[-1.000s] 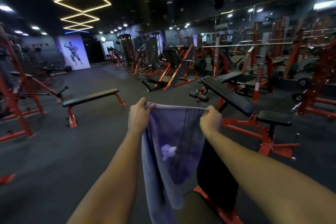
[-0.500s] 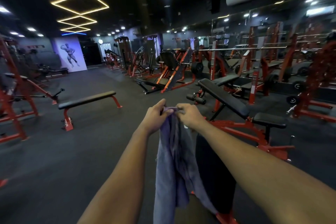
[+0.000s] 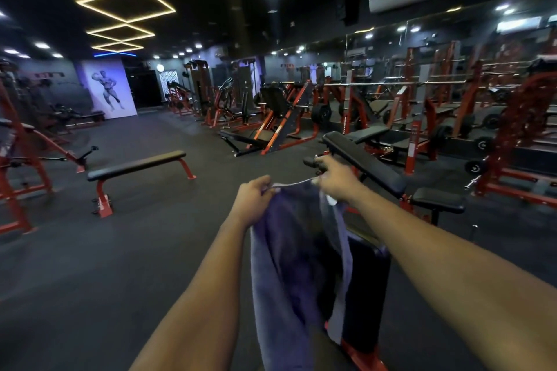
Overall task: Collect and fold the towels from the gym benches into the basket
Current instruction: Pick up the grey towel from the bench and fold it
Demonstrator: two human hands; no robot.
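A purple towel (image 3: 289, 265) hangs folded lengthwise in front of me, held at its top edge by both hands. My left hand (image 3: 256, 199) pinches the left top corner. My right hand (image 3: 337, 181) grips the right top corner, a short way apart from the left. The towel's lower end drops out of the frame. Behind it stands a black padded bench back (image 3: 366, 289) on a red frame. No basket is in view.
A flat black bench (image 3: 137, 164) with red legs stands on the dark floor to the left. An adjustable incline bench (image 3: 364, 161) with a seat pad (image 3: 438, 199) is to the right. Red racks and machines line the far side and right wall.
My hands held the towel spread wide, then came together at the top edge, doubling it. Now they have drawn a little apart again and the towel hangs narrower.
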